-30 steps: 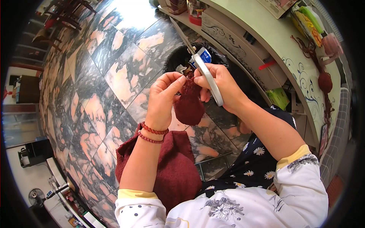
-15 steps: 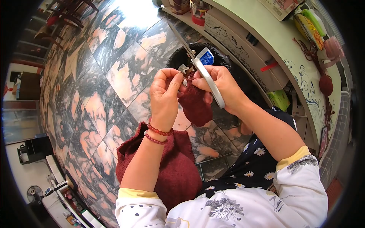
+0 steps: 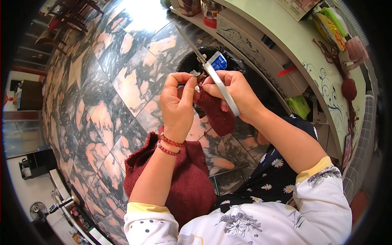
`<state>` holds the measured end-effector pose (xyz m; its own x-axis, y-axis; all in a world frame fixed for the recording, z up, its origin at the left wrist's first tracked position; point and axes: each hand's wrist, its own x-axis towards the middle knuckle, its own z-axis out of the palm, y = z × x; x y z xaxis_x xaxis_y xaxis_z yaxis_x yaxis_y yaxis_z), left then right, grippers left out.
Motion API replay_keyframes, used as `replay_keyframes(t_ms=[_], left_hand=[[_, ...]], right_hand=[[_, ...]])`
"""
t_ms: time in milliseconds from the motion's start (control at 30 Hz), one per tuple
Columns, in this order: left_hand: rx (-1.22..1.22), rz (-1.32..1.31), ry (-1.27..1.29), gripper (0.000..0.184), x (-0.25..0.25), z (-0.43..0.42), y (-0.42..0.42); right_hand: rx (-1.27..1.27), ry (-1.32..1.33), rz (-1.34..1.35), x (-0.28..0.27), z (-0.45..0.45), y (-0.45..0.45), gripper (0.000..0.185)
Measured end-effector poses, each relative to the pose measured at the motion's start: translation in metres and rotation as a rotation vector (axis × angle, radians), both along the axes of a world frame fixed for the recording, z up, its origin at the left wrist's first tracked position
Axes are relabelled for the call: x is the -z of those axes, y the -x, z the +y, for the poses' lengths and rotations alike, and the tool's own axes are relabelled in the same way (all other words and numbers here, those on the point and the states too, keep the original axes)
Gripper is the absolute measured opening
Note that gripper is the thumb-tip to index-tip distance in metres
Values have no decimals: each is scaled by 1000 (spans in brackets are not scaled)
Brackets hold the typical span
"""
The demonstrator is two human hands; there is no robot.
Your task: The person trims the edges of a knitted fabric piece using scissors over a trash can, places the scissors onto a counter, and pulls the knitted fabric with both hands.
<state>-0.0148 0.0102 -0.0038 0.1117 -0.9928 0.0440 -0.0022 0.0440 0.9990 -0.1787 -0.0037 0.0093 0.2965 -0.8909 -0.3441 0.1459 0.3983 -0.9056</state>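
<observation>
floor: polished marble tile (image 3: pixel 126 85), black-grey with salmon patches, strong glare toward the top. a black-lined bin (image 3: pixel 183 61) stands on it beside a pale cabinet (image 3: pixel 261 28) with dark scroll patterns; a blue-and-white packet (image 3: pixel 217 62) shows in its mouth. cabinet top, at right: a ball of dark red yarn (image 3: pixel 349 89) with loose strands, a pink container (image 3: pixel 356 49), a yellow packet (image 3: pixel 332 30). far side of room: wooden chairs (image 3: pixel 67 20), and a fan (image 3: pixel 38 210) at lower left.

work: a dark red knitted piece (image 3: pixel 218 116) hangs from the right hand (image 3: pixel 241 96), just below the bin in view. right grip: thumb and fingers closed on its upper edge, with scissors (image 3: pixel 210 67) carried in the same hand, blades pointing up-left. left hand (image 3: pixel 178 96): thumb and forefinger pinched together just beside that edge (whether a thread lies between, cannot tell). larger dark red cloth (image 3: pixel 183 179) lies across the lap.
</observation>
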Motion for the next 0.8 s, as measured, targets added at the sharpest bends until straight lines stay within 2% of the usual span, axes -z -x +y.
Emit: replay_keyframes(t_ms=[167,400,467,567,667,800], left_hand=[[-1,-131,116,9,4,-1,1],[-18,-151,57,11,3,0,2],[-11,-141,-32,12,1,0,-2],[67,78,-110,14,-3,1,-4],[221,68,-156,14,-7,4,-7],[267,112,-218,12,-5,5,-5]], right_hand=[[0,101,41,-1,0,-4,15],[-40,195,89,8,-2,-7,14],[-12,200,76,7,-2,-7,13],[40,145,15,3,-2,-3,11],[105,92,-82,5,-6,0,10],[72,108,-54,7,-6,1,12]])
